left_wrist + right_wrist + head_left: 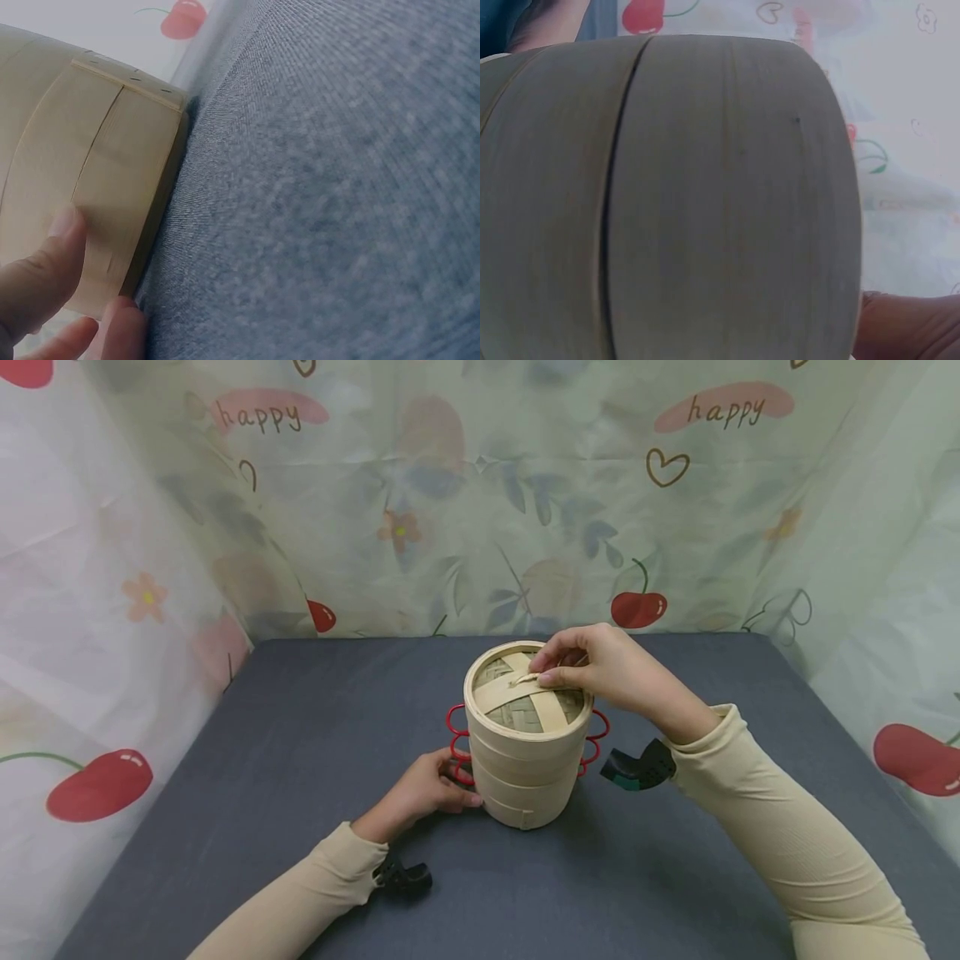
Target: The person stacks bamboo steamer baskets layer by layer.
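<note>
A round bamboo steamer (525, 781) of several stacked tiers stands upright on the dark table, with red loop handles (459, 745) down both sides. Its woven lid (517, 710) sits on top. My right hand (600, 664) pinches the small loop on that lid between thumb and fingers. Low on the steamer's left side, my left hand (431, 789) holds the bottom tier beside a red loop. In the left wrist view its thumb (67, 240) lies against the bamboo wall, and other fingertips touch near the base. The right wrist view is mostly filled by the bamboo wall (727, 195).
The dark grey cloth (315, 710) covers the table around the steamer. Behind and at both sides hangs a printed curtain (480, 485) with cherries and flowers. A black wrist mount (637, 767) juts from the right sleeve, another (405, 878) from the left.
</note>
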Tool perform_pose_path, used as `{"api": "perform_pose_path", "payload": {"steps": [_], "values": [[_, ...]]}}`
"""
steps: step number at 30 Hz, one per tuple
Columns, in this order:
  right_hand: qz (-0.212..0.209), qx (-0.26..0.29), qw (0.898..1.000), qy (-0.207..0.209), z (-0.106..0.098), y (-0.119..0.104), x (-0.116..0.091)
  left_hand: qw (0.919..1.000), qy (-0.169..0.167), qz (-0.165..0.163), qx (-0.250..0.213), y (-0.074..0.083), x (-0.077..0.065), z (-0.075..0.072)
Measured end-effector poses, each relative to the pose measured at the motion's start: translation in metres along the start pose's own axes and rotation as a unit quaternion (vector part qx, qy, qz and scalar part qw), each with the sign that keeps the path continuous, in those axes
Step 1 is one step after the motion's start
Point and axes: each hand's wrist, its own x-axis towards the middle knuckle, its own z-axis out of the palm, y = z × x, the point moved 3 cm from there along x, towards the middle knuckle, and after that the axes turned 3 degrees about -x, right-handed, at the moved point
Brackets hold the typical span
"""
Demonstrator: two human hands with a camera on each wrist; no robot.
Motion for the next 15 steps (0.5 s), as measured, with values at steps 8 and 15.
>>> {"api": "perform_pose_path", "payload": {"steps": [8, 15], "values": [[-0.014, 0.021, 0.999, 0.022, -0.004, 0.002, -0.003, 0.9992, -0.039, 0.001, 0.0, 0.004, -0.005, -0.004], [-0.03, 0.051, 0.996, 0.062, -0.015, 0.003, -0.012, 0.9944, -0.095, 0.009, 0.046, 0.016, -0.011, -0.021]]}}
